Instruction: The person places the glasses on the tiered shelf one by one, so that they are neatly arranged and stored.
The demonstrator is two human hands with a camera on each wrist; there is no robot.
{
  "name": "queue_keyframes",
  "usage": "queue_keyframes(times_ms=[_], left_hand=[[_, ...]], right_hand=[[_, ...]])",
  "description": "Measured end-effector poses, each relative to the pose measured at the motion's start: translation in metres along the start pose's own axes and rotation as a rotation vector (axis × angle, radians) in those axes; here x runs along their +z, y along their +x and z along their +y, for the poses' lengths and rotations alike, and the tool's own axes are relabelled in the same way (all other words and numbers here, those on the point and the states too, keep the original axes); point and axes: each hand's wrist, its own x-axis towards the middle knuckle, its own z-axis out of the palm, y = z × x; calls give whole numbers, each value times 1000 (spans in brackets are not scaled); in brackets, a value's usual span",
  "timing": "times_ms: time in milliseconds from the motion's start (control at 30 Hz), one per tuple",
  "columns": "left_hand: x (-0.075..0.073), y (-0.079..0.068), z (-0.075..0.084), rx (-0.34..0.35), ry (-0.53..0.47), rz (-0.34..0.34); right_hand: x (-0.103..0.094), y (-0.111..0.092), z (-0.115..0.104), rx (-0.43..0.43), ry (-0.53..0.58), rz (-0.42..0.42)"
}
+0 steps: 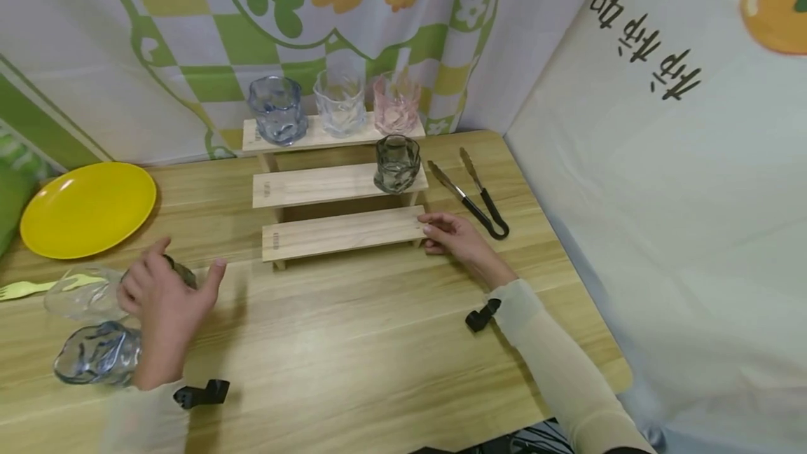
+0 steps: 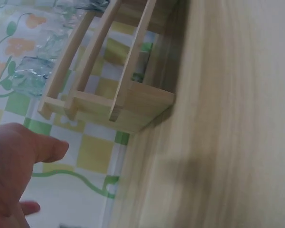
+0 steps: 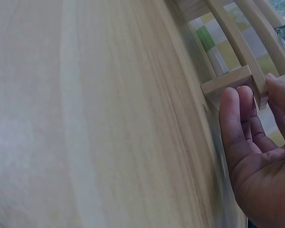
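A three-tier wooden stand stands on the table. My right hand pinches the right end of its lowest shelf, thumb on top and fingers beneath, as the right wrist view also shows. A grey-green glass stands at the right of the middle shelf. Across the top shelf are a blue glass, a colourless glass and a pink glass. At left, my left hand hovers with thumb spread, beside a second colourless glass and a second blue glass. It mostly hides a dark glass.
A yellow plate lies at the back left, with a yellow-green fork in front of it. Black-handled tongs lie spread to the right of the stand. A patterned curtain hangs behind the table.
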Motion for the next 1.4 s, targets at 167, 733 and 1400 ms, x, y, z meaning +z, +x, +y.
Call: queue_keyframes(times_ms=[167,733,1400], left_hand=[[8,3,-4,109,-87,106],[18,4,-26,-265,-554,-4],[25,2,-25,-413,-669,20]], right_hand=[[0,-2,-2,-7,2,-3],[1,-3,-2,-1,-2,11],[-1,1,1,0,4,-4]])
